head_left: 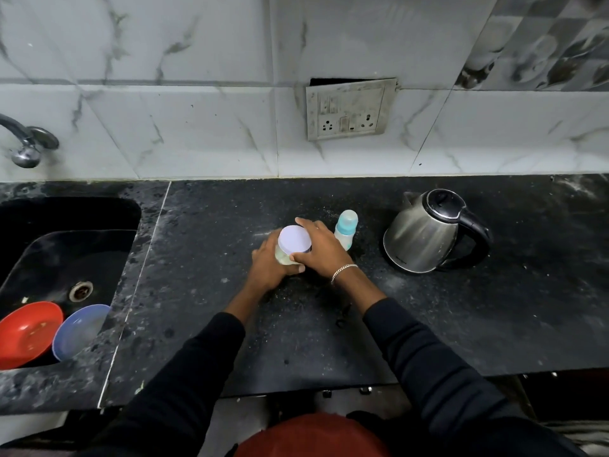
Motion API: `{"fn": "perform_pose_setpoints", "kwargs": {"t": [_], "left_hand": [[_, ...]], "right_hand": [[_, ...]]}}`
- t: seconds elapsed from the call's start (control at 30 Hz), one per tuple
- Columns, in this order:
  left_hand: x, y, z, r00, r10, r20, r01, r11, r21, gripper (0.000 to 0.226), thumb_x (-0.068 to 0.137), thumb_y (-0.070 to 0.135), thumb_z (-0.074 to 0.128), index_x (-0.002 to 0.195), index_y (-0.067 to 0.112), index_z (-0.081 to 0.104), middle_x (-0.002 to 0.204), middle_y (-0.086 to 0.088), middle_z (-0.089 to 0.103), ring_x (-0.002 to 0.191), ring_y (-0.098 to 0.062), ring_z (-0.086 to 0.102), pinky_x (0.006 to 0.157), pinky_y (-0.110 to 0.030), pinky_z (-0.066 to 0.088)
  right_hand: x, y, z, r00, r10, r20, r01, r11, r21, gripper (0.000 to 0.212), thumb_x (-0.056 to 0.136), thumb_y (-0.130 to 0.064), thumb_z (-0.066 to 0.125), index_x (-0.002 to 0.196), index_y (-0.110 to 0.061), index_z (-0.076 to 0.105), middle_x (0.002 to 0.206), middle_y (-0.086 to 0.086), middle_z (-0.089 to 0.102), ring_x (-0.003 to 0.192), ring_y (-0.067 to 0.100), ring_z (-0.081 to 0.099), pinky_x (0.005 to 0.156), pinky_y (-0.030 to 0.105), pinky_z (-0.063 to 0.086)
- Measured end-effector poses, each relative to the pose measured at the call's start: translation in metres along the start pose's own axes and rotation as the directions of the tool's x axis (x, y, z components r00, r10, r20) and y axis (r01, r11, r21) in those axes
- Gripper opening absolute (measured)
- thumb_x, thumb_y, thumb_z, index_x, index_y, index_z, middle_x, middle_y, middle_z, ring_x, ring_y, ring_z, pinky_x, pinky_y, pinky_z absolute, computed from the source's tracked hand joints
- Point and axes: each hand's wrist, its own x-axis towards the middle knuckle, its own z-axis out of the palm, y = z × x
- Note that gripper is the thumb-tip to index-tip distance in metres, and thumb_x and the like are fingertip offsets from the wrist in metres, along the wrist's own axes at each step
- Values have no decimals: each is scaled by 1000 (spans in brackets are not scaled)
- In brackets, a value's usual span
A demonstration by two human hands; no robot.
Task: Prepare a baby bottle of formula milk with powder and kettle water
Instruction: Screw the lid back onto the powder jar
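A clear powder jar (286, 257) with a pale lilac lid (294, 239) stands on the black counter (428, 324) in the middle. My left hand (268, 265) grips the jar's body from the left. My right hand (321, 247) curls round the lid's rim from the right, thumb in front. Just behind the right hand stands a baby bottle (346, 227) with a teal collar and a clear cap. A steel kettle (428, 230) with a black handle and lid sits to the right, spout pointing left.
A black sink (66, 258) on the left holds a red bowl (28, 331) and a blue bowl (77, 331). A tap (28, 140) juts from the marble wall. A socket plate (349, 108) is on the wall behind the jar.
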Motion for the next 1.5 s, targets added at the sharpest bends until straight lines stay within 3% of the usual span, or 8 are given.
{"fn": "perform_pose_setpoints", "kwargs": {"t": [0.27,0.5,0.67,0.87,1.1,1.27,1.4,1.5], "left_hand": [[28,3,15,997,-35,-65,31,998,-63,112,55,40,99,152,31,43,146,1,64,138,-31,56,115,-60,44],[33,9,18,996,-72,-59,67,994,-89,104,69,16,99,156,23,41,147,-4,63,136,-29,58,103,-37,47],[26,-2,22,993,-117,-24,115,991,-61,142,57,37,104,168,27,15,167,-9,36,154,-32,37,124,-56,36],[-24,0,26,982,28,-186,-1,990,144,121,76,52,91,168,28,16,167,-10,25,154,-37,26,122,-59,29],[-72,2,54,973,228,-33,-183,850,495,91,90,74,61,164,34,27,163,-9,33,150,-32,31,118,-62,35],[-75,-4,84,980,131,152,-196,796,573,97,88,88,43,168,43,14,178,-4,12,164,-33,8,124,-68,24],[-71,-7,104,970,47,240,-192,755,627,100,86,93,38,168,46,8,180,-1,0,166,-34,-4,123,-76,18],[-70,-8,116,962,-5,272,-187,715,674,102,85,96,37,168,47,3,180,1,-5,165,-35,-9,122,-80,6]], "right_hand": [[29,12,3,1000,20,-22,-18,998,55,109,77,-12,84,164,-31,20,158,10,46,141,27,49,115,36,40],[31,20,2,999,-14,-34,18,995,102,98,82,-9,76,163,-27,25,159,9,45,144,25,47,118,31,35],[10,28,-4,996,-31,-89,45,985,166,93,83,-7,77,161,-29,31,155,6,45,136,23,51,113,37,46],[-36,44,-19,960,-16,-279,89,964,252,72,87,-16,80,151,-25,48,139,-1,55,111,13,58,87,20,50],[-90,74,-57,883,28,-469,107,960,260,57,87,-16,80,140,-20,59,130,-3,59,108,6,62,86,14,51],[-120,108,-87,758,94,-645,47,979,198,46,88,-20,80,131,-16,65,118,-3,58,101,13,61,88,19,53],[-133,141,-110,636,129,-761,-3,986,164,46,87,-25,78,130,-16,63,125,4,56,113,24,58,96,47,53],[-140,156,-124,554,167,-816,-45,984,170,53,86,-26,78,135,-15,58,131,8,52,120,25,50,102,42,49]]}}
